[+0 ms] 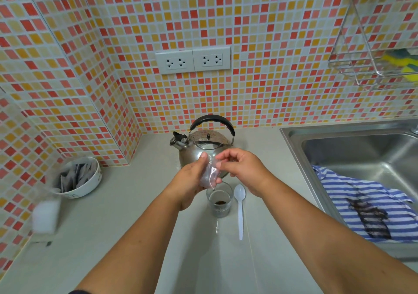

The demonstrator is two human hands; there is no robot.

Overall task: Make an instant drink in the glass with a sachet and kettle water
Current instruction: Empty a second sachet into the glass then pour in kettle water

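A tiled wall point(248, 17) in orange, red and cream squares backs a pale counter point(126, 221), and a second tiled face juts forward on the left, closing that side into a corner. To the right a steel sink point(362, 149) is set into the counter, its raised rim running close past the work spot, with a blue-and-white striped cloth point(362, 207) draped over the rim and partly into the basin. The front of the counter between and left of the forearms is bare and open.

A steel kettle point(199, 149) with a black handle stands near the back wall, spout to the left, just behind the hands. At the left corner a white bowl point(90, 180) holds dark packets, well apart from the work area.

The left hand point(190, 180) grips a small clear sachet point(209, 176) from its left side, and the right hand point(242, 167) pinches its upper right edge with fingertips; the sachet is tilted, its lower end right above the glass point(219, 201). The glass stands upright on the counter in front of the kettle, with a little dark powder at its bottom. A white plastic spoon point(240, 210) lies just beside the glass on its right, bowl end toward the kettle, not touching it.
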